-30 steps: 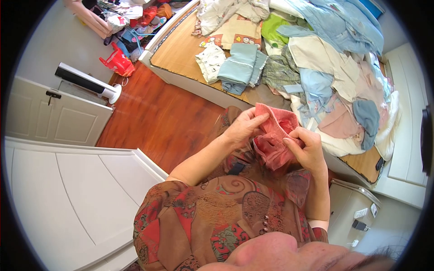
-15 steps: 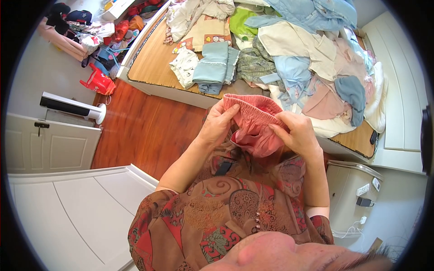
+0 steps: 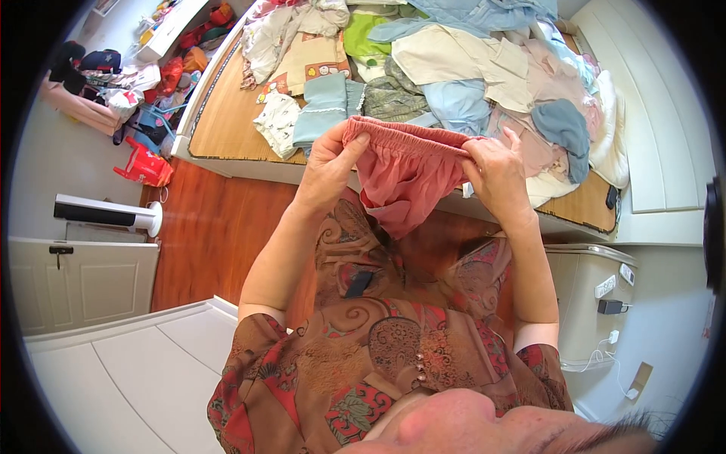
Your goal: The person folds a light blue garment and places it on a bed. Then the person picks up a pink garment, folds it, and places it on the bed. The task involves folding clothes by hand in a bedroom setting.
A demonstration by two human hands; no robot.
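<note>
A pink garment with a gathered elastic waistband (image 3: 404,170), which looks like shorts, is stretched between my hands above my lap. My left hand (image 3: 327,163) pinches the left end of the waistband, thumb on the near side. The right end is gripped by my right hand (image 3: 495,170), with its index finger raised. The body of the garment hangs down in loose folds. Just beyond it on the bed lie a folded blue-grey cloth (image 3: 324,106) and a white printed garment (image 3: 277,123).
Heaped clothes (image 3: 461,64) cover much of the bed (image 3: 214,125). A white tower fan (image 3: 106,212) and a red bag (image 3: 144,163) stand on the left, near a cluttered shelf. To the right is a beige cabinet (image 3: 575,295) with chargers and cables.
Both hands have risen and spread apart, pulling the waistband nearly straight. The pink garment now hangs open below it rather than bunched. My view has shifted somewhat.
</note>
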